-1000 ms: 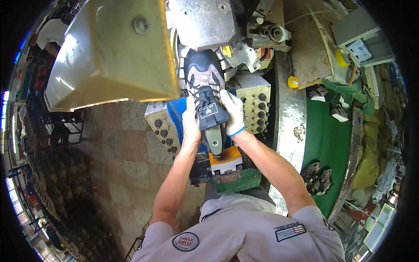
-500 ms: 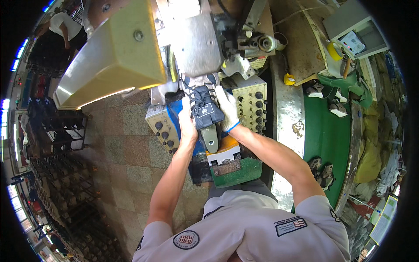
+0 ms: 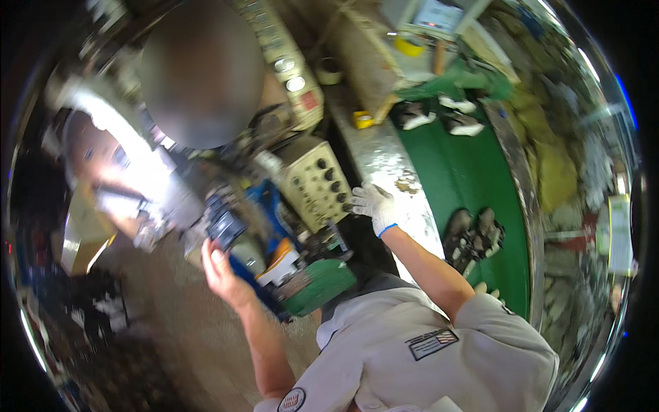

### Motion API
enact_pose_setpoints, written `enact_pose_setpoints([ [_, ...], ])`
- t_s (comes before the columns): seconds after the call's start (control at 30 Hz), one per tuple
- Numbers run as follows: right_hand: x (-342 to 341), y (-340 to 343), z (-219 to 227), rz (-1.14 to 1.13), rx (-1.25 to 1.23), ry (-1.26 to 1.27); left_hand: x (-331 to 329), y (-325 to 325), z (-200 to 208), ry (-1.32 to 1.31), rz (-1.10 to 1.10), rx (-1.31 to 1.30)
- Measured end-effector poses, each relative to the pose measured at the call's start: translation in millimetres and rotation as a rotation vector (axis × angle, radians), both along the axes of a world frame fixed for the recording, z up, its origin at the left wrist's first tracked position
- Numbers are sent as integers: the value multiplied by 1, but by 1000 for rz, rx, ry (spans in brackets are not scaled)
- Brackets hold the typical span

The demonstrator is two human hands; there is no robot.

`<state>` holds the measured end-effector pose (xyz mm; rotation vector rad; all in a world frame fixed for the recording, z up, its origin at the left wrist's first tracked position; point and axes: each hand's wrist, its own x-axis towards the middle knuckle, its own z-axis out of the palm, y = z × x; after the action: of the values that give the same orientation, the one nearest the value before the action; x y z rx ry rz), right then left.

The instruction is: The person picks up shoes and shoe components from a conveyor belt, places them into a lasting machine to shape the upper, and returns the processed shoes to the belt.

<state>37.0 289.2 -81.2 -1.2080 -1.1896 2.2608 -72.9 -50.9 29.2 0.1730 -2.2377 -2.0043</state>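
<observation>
A dark lace-up shoe point(image 3: 226, 228), blurred, sits in the machine on a grey foot-shaped support point(image 3: 250, 255). My bare left hand point(image 3: 225, 275) is beside the shoe's near end with its fingers stretched out; whether the fingertips touch it, I cannot tell. My right hand point(image 3: 373, 206), in a white knitted glove with a blue cuff, is away from the shoe. Its fingers are spread and nothing is in them. It hovers between the knobbed control box point(image 3: 316, 182) and the worn metal ledge point(image 3: 405, 180).
To the right runs a green belt point(image 3: 504, 206) carrying a dark pair of shoes point(image 3: 473, 233) and black-and-white shoes point(image 3: 458, 122) farther up. Yellow tape point(image 3: 409, 45) lies near the top. A green pad point(image 3: 319, 287) sticks out in front of me. Pale fingertips point(image 3: 489, 291) show beyond my right elbow.
Both hands were on the shoe's sides; my right hand has let go and moved right, toward the ledge. My left hand's fingers have straightened. The view has swung right, and the machine appears farther left.
</observation>
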Motion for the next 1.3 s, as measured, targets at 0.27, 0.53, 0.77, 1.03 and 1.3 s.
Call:
enact_pose_setpoints([
  [0.27,97,240,-195,-7,-428,21,-6,78,28,8,38,-386],
  [0.53,-27,395,-180,-216,90,-554,-9,80,13,50,210,-432],
  [0.77,-109,533,-293,-308,371,-270,-30,96,25,47,263,-595],
  [1.03,-41,444,-210,113,-175,190,4,75,35,-4,330,-576],
  [1.3,72,141,-21,315,-428,725,-4,32,47,-1,125,-542],
])
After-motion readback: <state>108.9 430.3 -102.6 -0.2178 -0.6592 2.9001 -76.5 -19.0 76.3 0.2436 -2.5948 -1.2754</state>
